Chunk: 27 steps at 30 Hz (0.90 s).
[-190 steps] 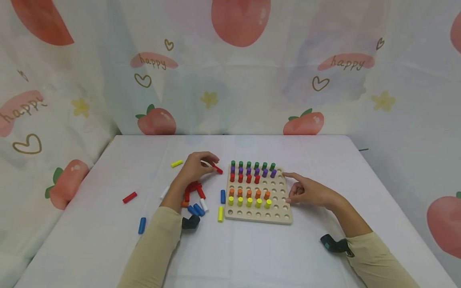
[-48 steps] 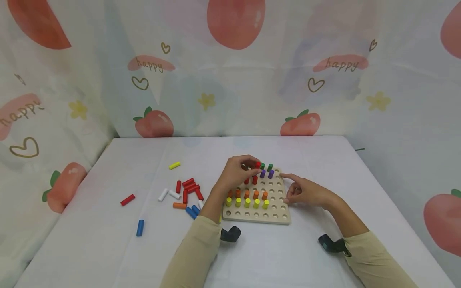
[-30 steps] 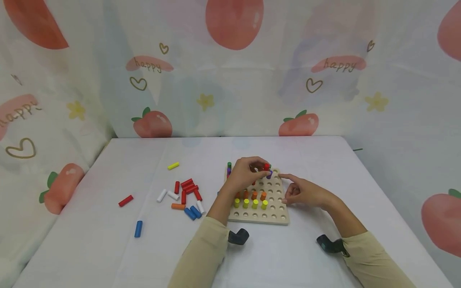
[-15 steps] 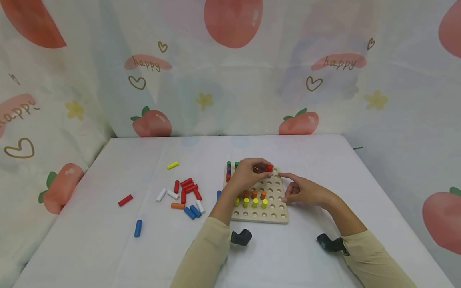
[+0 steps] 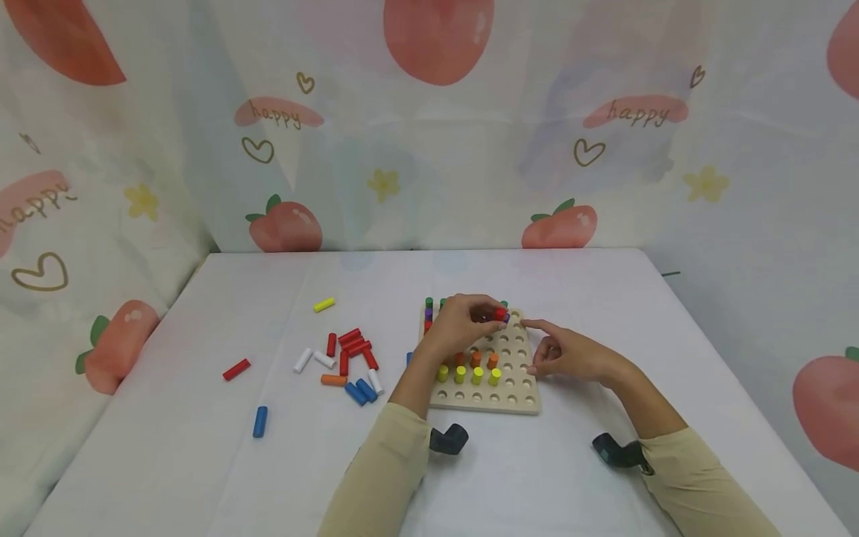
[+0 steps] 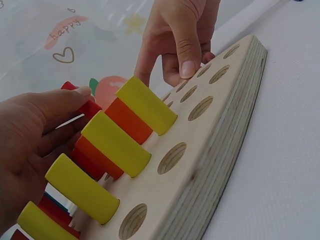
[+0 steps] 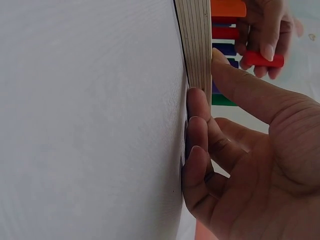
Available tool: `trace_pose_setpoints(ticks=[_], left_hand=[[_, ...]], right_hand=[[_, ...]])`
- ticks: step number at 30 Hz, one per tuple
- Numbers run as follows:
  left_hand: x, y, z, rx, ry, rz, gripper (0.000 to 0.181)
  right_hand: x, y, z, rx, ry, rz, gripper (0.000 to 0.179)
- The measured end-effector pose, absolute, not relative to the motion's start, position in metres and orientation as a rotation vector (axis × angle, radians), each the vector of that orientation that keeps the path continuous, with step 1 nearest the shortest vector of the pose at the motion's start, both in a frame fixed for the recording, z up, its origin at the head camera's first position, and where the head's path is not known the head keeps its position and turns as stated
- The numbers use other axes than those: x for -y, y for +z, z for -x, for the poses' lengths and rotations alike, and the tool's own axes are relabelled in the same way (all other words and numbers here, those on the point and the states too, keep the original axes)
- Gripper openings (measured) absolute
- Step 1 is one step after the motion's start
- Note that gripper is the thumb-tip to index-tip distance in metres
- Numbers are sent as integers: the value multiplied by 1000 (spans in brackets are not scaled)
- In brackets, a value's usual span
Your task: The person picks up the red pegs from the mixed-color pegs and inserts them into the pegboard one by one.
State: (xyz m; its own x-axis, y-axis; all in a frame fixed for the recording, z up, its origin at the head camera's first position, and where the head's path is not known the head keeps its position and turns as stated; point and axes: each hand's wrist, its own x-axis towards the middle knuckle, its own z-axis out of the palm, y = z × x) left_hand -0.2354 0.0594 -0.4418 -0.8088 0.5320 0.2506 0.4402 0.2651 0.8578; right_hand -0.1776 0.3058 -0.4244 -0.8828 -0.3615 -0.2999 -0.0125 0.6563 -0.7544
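Observation:
My left hand is over the far part of a wooden pegboard, pinching a red peg between thumb and fingers. In the right wrist view this red peg is clear of the board, above the standing pegs. My right hand grips the board's right edge, the thumb on its top face and several fingers curled against its side. Yellow pegs and orange pegs stand in rows nearer me. My left hand hides most of the green, purple and red rows behind.
Left of the board lie loose red pegs, white pegs, blue pegs and an orange peg. Farther out are a yellow peg, a red peg and a blue peg.
My left hand has carried the red peg from the table beside the board rightward over the far rows; it has barely shifted over the last half second. My right hand stays at the board's edge.

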Motion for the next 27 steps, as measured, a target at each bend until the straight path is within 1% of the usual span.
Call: trace_pose_setpoints(ticks=[8, 18, 27], left_hand=[[-56, -439, 237, -2397, 1533, -880, 24], [-53, -431, 234, -2464, 1403, -872, 25], [-49, -433, 234, -2438, 1405, -836, 24]], right_hand=[[-307, -424, 179, -2442, -1107, 309, 87], [-307, -424, 178, -2441, -1111, 316, 87], [-307, -425, 177, -2440, -1117, 309, 88]])
